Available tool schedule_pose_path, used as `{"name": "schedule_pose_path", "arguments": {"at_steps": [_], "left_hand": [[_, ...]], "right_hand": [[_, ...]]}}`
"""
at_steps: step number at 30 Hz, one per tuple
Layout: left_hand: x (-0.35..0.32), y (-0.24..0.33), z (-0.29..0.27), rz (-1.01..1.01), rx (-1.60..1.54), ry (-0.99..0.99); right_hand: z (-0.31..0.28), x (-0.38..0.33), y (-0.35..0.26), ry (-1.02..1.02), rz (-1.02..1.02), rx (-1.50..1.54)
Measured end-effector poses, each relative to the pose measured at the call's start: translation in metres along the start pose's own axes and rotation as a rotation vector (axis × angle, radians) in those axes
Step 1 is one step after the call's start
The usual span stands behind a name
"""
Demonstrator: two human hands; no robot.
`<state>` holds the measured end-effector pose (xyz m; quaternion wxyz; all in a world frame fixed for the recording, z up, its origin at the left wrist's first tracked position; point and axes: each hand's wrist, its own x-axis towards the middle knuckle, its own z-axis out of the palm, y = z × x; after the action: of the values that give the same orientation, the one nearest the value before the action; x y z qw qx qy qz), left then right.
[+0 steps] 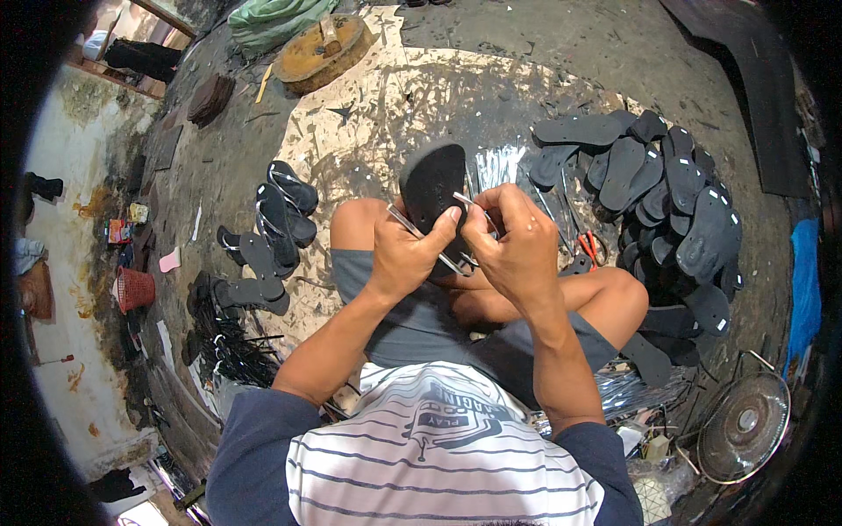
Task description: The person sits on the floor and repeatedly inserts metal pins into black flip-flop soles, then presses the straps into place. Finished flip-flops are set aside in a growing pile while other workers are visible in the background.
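Observation:
A black sandal sole (430, 180) is held upright in front of my crossed legs. My left hand (408, 254) is closed around its lower end, thumb on top. A thin silver rod-like piece (405, 221) also lies in that hand. My right hand (519, 237) is closed in a pinch close beside the sole, with another slim silver piece (462, 200) at its fingertips. Whether these silver pieces are tools or straps, I cannot tell. The lower part of the sole is hidden by my hands.
Strapped black sandals (277, 230) lie at the left, near a bundle of black straps (230, 337). A large heap of black soles (684, 197) fills the right, beside red-handled pliers (592, 248). Silver straps (500, 164), a round wooden block (303, 66) and a fan (745, 430) surround me.

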<state>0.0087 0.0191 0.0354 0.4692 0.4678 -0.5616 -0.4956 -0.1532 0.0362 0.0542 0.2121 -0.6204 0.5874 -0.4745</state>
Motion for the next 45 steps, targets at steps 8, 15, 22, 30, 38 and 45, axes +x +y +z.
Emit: {"name": "schedule_pose_path", "arguments": {"at_steps": [8, 15, 22, 30, 38, 45], "left_hand": [[0.002, -0.018, -0.002, 0.047, 0.057, 0.006], [0.004, -0.012, 0.0, 0.047, -0.028, 0.044], [-0.001, -0.01, -0.002, 0.036, 0.047, 0.028], [0.003, -0.02, -0.003, 0.109, 0.052, 0.056], [-0.003, -0.028, -0.003, 0.152, 0.129, 0.061], [-0.007, -0.024, -0.001, 0.021, 0.091, 0.056]], "right_hand": [[0.006, -0.001, 0.005, 0.03, 0.009, -0.011], [0.01, -0.004, 0.007, 0.02, -0.014, 0.018], [0.015, 0.002, 0.013, 0.003, 0.006, 0.023], [0.016, 0.001, 0.006, 0.017, -0.004, 0.048], [0.029, -0.004, 0.013, 0.021, -0.012, 0.1], [0.027, -0.005, 0.017, -0.067, 0.079, 0.209]]}}
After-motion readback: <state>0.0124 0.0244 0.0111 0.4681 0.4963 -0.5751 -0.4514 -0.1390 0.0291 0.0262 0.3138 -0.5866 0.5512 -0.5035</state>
